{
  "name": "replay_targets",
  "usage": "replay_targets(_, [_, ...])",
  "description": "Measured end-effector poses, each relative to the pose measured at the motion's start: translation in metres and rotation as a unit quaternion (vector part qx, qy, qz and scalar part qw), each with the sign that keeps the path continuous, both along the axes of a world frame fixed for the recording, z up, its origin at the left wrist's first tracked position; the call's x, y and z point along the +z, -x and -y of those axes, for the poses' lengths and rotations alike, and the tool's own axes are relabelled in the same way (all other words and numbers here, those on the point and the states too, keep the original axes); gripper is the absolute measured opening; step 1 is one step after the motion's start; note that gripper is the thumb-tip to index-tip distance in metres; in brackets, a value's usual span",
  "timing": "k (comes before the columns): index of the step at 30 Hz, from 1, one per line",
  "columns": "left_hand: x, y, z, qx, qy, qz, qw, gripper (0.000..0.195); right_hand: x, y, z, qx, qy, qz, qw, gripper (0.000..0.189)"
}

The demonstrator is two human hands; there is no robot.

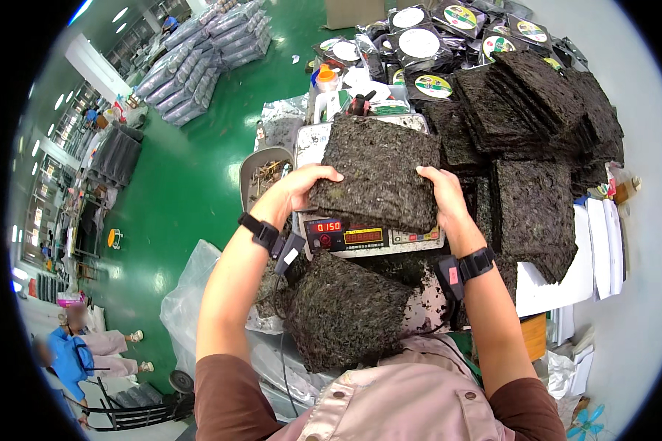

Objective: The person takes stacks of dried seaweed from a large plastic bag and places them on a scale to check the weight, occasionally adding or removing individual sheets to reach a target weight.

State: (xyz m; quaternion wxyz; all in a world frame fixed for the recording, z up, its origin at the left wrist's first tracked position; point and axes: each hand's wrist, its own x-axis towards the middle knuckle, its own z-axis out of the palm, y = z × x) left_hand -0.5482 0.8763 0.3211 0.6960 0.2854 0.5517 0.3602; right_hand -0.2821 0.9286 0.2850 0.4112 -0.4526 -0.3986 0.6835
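Observation:
Both my hands grip a thick stack of dark dried seaweed sheets (378, 171) over a digital weighing scale (364, 234) with a lit display. My left hand (303, 187) holds the stack's left edge, thumb on top; my right hand (444, 193) holds its right edge the same way. Whether the stack rests on the pan cannot be told. Another seaweed stack (347, 314) lies between the scale and my body. More seaweed stacks (535, 204) are piled to the right of the scale. Straps with small devices are on both my wrists.
Behind the scale are packed black pouches with round labels (433, 85) and an orange-capped bottle (326, 77). A dustpan with debris (262, 171) is at the left, near clear plastic sheeting (187, 292). White paper (585, 248) lies right. A person in blue (69, 353) is at lower left.

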Motion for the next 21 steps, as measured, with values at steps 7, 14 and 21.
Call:
replay_targets(7, [0.015, -0.047, 0.054, 0.022, -0.144, -0.067, 0.987, 0.061, 0.015, -0.019, 0.041, -0.002, -0.011, -0.042, 0.999, 0.06])
replay_targets(14, [0.033, -0.062, 0.081, -0.012, -0.154, -0.11, 0.982, 0.081, 0.04, -0.048, 0.057, 0.067, -0.041, -0.039, 0.996, 0.05])
replay_targets(21, [0.016, -0.012, 0.123, -0.332, -0.157, -0.393, 0.843, 0.103, 0.078, -0.107, 0.059, -0.01, -0.074, -0.135, 0.988, 0.04])
